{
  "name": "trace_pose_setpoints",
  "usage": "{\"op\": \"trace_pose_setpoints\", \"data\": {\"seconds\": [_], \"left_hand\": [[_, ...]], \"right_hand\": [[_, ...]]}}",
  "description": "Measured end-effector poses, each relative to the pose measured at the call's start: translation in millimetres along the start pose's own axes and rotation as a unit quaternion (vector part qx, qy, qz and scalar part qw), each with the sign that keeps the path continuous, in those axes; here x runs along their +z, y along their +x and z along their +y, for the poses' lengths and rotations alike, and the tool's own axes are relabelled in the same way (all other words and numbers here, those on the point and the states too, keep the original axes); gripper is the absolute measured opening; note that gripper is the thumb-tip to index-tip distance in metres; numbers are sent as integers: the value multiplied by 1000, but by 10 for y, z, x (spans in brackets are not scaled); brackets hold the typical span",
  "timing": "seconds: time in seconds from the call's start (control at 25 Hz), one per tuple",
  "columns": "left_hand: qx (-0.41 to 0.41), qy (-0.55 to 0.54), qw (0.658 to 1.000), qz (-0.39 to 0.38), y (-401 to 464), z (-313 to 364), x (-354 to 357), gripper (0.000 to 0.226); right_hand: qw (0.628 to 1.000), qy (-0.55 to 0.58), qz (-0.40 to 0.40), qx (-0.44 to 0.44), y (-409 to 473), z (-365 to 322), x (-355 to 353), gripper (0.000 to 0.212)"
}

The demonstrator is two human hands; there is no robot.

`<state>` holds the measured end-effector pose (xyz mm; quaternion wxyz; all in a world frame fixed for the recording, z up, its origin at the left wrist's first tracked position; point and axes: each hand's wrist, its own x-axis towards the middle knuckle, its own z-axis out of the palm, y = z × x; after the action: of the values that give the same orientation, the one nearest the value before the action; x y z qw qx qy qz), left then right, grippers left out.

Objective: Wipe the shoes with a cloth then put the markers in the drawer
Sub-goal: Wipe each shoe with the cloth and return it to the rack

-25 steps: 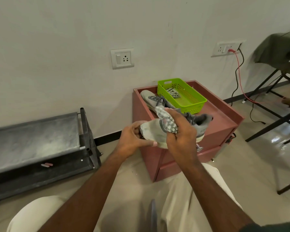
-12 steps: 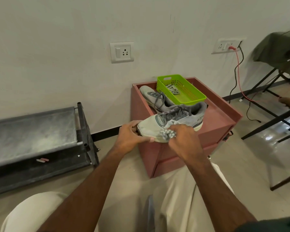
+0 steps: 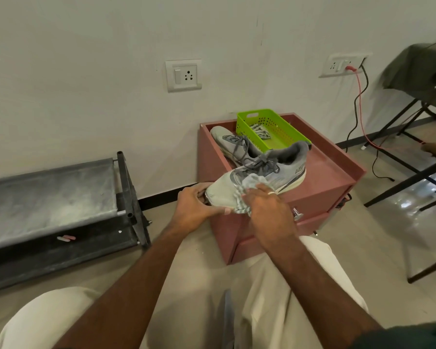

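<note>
Two grey shoes in play at centre frame: one shoe (image 3: 259, 180) is held up over the front edge of the pink cabinet (image 3: 322, 187), its toe pinched in the left hand (image 3: 195, 210), whose grip is curled round the sole and toe. Right hand (image 3: 267, 210), fingers bunched and clamped on a striped cloth (image 3: 247, 195), presses it against the toe side of that shoe. Second shoe (image 3: 230, 144) lies on the cabinet's recessed top, just behind the held one, against the left wall of the tray. Beside it, toward the upper right, sits a lime-green perforated basket (image 3: 291, 133), and inside it lies a small striped fabric piece (image 3: 261, 131), nothing else visible in there. Cabinet drawer front shows below the right hand, a metal knob (image 3: 297, 214) peeking out beside the wrist; drawer looks closed. Lettering on the held shoe's heel side, too blurred to read. At lower left of the frame, a dark metal rack (image 3: 61, 205) holds two small pale pink sticks (image 3: 66, 238) on its lower shelf; whether those are markers, cannot tell.
</note>
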<state>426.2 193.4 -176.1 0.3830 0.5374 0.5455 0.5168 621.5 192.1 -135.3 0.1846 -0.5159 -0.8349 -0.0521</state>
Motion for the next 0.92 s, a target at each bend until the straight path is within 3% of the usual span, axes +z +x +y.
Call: {"op": "trace_pose_setpoints", "data": {"seconds": [0.08,0.16,0.28,0.36,0.52,0.64,0.72,0.84,0.92], "left_hand": [[-2,-13,1000,-6,4,38,17,66],[-1,-10,1000,1,18,39,-5,62],[13,3,1000,8,25,4,-31,56],[33,17,999,4,15,-31,-37,54],[13,18,1000,11,-24,-16,-37,64],[17,46,999,-16,15,3,-60,62],[44,158,986,-19,34,32,-90,60],[72,367,927,-23,59,88,-7,89],[94,423,901,-24,92,142,56,97]], "right_hand": [[997,9,49,58,-10,128,-74,45],[989,93,105,48,22,116,-92,52],[986,131,41,-99,90,-160,-42,48],[987,99,-16,-126,78,-244,42,52],[997,78,-14,-19,60,4,-56,43],[993,106,7,58,109,179,-133,56],[991,123,-43,42,155,154,-118,63],[982,161,-96,18,212,161,-81,65],[973,196,-120,7,282,185,-104,63]]}}
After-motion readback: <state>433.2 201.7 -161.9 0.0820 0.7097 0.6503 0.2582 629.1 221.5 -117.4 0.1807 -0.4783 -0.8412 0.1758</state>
